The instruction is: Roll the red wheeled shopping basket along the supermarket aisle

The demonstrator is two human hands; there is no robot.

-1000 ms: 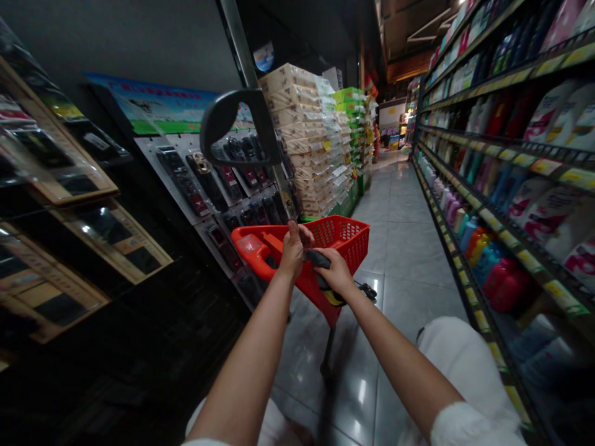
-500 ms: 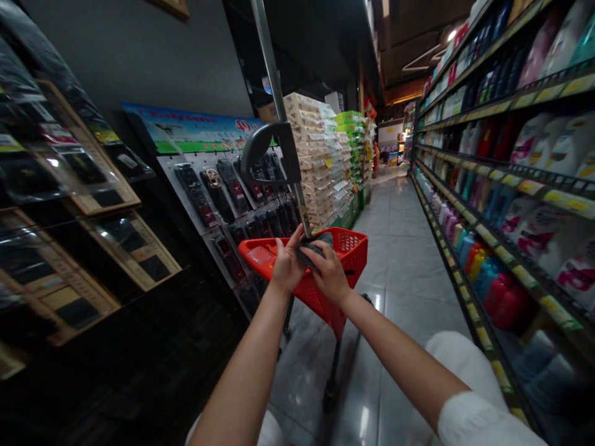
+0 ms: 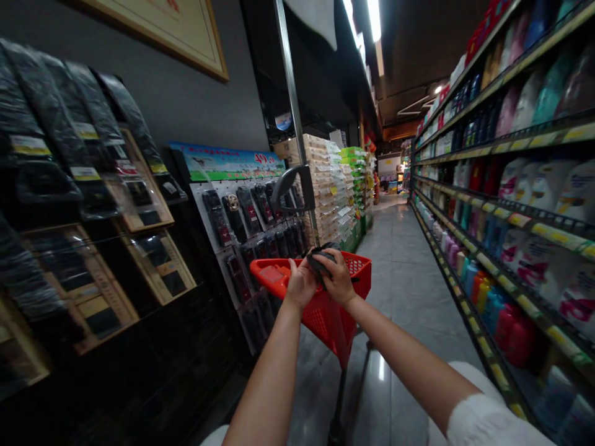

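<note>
A dark grey item (image 3: 323,261), its exact form unclear, is held between my two hands above the rim of a red cart basket (image 3: 331,322). My right hand (image 3: 340,279) wraps over it from the right. Against its left side rests my left hand (image 3: 302,282), palm turned up, thumb raised apart from the fingers, which are partly hidden. Just behind the item, a metal pole (image 3: 295,105) with a grey loop handle (image 3: 295,189) rises out of the basket area.
Packaged belts (image 3: 251,214) hang on a rack at the left, near boxed goods (image 3: 88,285). Stacked packs (image 3: 325,186) stand beyond the cart. Shelves of bottles (image 3: 511,248) line the right side of the tiled aisle (image 3: 406,272).
The view has tilted up and shifted left, so the cart, pole and hands appear lower and further right. Both hands stay at the dark item, with the right fingers slightly moved over it.
</note>
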